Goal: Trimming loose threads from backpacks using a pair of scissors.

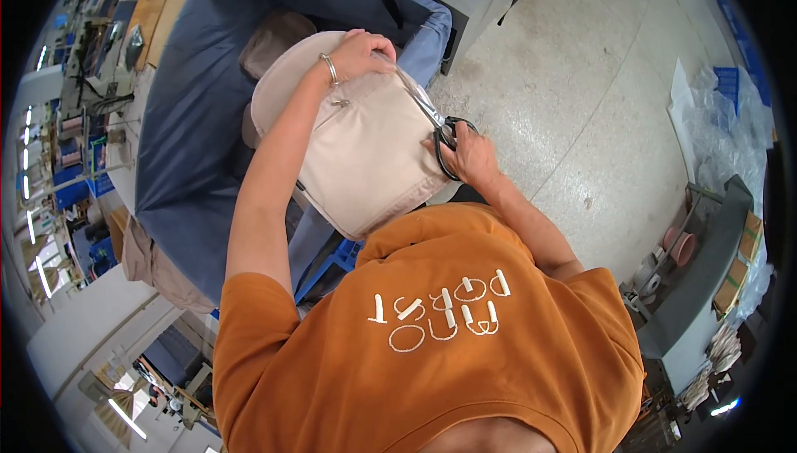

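In front of my body rests a beige fabric bag [369,158] with a rounded top and a small metal fitting [340,102] on its face. My left hand [365,53] reaches across to its far edge, fingers closed in a pinch on the fabric there. A metal bracelet circles that wrist. My right hand [471,158] grips scissors [447,147] by their black handles at the bag's right side. Their blades point along the edge toward my left fingers; the tips are close to the pinched spot, and whether they touch cloth is hard to see.
Beneath and left of the bag is a large blue fabric-lined bin [187,133] with more beige pieces [278,42]. A grey table [477,4] bearing a black bag stands beyond. Clear plastic wrap [730,137] lies at right; sewing workstations line the far left.
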{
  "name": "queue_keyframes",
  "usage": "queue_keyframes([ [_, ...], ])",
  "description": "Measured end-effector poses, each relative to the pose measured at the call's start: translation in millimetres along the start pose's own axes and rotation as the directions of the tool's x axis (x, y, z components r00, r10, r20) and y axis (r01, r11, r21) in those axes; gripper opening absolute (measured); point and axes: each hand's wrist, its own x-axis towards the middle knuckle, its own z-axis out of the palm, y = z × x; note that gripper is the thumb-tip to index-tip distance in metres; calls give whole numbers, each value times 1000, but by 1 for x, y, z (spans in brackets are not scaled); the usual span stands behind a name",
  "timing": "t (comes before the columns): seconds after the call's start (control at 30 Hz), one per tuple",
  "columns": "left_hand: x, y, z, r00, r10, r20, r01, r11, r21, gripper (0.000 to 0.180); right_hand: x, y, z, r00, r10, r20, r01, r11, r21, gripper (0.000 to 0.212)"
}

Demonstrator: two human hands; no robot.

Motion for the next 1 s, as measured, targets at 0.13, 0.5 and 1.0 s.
queue_keyframes([
  [0.13,-1,-2,4,998,24,-55,-22,999,36,18,-2,1,7,999,-3,-52,3,1000,-6,65],
  [0.5,2,-4,0,996,-71,46,73,997,-41,22,8,-10,5,999,-25,-36,21,995,-96,62],
  [1.0,7,-10,-11,995,-33,92,25,996,88,22,7,13,21,993,39,-115,-46,997,-59,51],
])
